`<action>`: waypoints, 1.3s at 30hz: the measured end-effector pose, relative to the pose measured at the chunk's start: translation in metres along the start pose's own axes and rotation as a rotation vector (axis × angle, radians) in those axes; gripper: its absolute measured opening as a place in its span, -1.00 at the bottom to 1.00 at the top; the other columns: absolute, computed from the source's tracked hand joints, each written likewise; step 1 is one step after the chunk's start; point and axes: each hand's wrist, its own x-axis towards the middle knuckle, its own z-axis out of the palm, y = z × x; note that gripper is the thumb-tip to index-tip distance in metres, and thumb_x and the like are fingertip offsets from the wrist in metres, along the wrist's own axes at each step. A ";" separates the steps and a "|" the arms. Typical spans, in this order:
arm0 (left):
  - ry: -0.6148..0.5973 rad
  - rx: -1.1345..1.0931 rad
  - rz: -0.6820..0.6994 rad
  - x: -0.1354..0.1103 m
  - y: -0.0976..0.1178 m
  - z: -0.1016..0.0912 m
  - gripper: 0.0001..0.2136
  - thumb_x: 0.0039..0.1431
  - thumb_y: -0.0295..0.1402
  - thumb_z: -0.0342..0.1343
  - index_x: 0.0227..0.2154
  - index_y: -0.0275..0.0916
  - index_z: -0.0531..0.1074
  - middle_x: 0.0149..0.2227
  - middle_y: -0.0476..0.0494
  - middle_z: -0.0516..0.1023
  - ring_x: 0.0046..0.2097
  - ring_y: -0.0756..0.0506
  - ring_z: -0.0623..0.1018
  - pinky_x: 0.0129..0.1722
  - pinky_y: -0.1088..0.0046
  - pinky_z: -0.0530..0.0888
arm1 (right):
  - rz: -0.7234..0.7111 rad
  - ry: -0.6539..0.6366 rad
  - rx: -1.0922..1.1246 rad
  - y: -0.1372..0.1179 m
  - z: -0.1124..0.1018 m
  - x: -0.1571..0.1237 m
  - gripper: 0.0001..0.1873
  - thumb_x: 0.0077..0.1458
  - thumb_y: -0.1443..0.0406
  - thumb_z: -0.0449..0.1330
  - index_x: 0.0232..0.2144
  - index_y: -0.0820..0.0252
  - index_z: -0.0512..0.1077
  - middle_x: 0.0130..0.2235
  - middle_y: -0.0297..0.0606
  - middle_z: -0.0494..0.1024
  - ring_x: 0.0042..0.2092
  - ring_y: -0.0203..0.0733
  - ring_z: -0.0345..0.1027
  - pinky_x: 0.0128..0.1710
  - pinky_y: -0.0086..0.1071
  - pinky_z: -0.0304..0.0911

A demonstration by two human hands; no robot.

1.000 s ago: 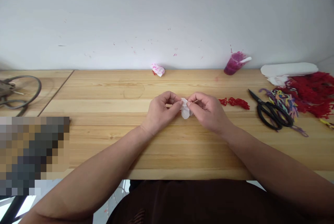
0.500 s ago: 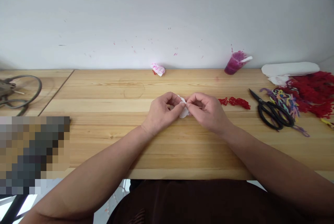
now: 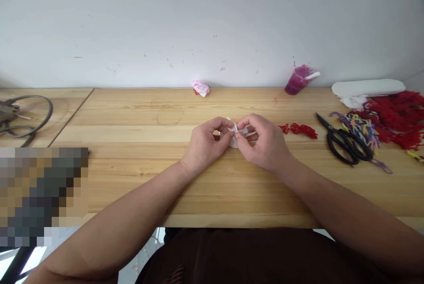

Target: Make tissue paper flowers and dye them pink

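My left hand [image 3: 210, 142] and my right hand [image 3: 263, 142] meet over the middle of the wooden table. Between their fingertips is a small, thin white piece [image 3: 233, 142] that looks like tissue or soft cloth. Each hand pinches it between thumb and forefinger, and the fingers cover much of it. Just right of my right hand lies a strip of red yarn [image 3: 303, 130], its left end partly hidden behind the hand. Farther right rest black-handled scissors [image 3: 347, 142], blades pointing away to the left.
By the wall stand a crumpled pink-stained white piece [image 3: 200, 88] and a tilted purple-stained cup [image 3: 298, 81] with a white stick. At right lie a white roll [image 3: 367, 86], red yarn pile [image 3: 404, 118] and multicoloured yarn [image 3: 362, 129]. A grey cable [image 3: 49, 109] loops at far left.
My right-hand fingers have shifted and lifted slightly around the white piece. It now looks more spread out and creased between the two hands. The things on the table stay put.
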 end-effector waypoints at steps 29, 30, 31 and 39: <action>0.004 -0.055 -0.102 0.000 0.003 0.000 -0.87 0.09 -0.34 0.25 -0.46 -0.23 0.44 -0.43 -0.01 0.54 -0.41 0.01 0.49 -0.44 0.53 0.47 | 0.337 -0.114 0.259 -0.005 -0.005 0.007 -0.90 0.04 0.25 0.24 -0.43 0.14 0.42 -0.45 -0.33 0.52 -0.48 -0.26 0.34 -0.48 -0.38 0.20; 0.004 -0.041 -0.089 0.000 0.003 0.000 -0.87 0.10 -0.33 0.25 -0.46 -0.23 0.44 -0.43 -0.01 0.53 -0.40 0.01 0.49 -0.44 0.53 0.47 | 0.338 -0.125 0.249 -0.006 -0.005 0.007 -0.89 0.04 0.24 0.25 -0.42 0.14 0.41 -0.47 -0.35 0.50 -0.48 -0.27 0.32 -0.48 -0.38 0.19; 0.008 -0.030 -0.078 0.000 0.003 0.001 -0.87 0.11 -0.33 0.25 -0.46 -0.23 0.43 -0.43 -0.01 0.52 -0.40 0.01 0.48 -0.44 0.52 0.48 | 0.334 -0.134 0.234 -0.007 -0.005 0.007 -0.88 0.04 0.23 0.26 -0.43 0.14 0.41 -0.48 -0.36 0.49 -0.49 -0.27 0.32 -0.48 -0.38 0.18; 0.009 -0.061 -0.113 0.001 0.000 0.001 -0.85 0.11 -0.31 0.26 -0.45 -0.22 0.43 -0.45 -0.01 0.54 -0.42 0.01 0.49 -0.46 0.53 0.46 | 0.319 -0.141 0.200 -0.009 -0.005 0.007 -0.85 0.03 0.23 0.24 -0.49 0.15 0.37 -0.51 -0.38 0.46 -0.48 -0.28 0.32 -0.47 -0.40 0.18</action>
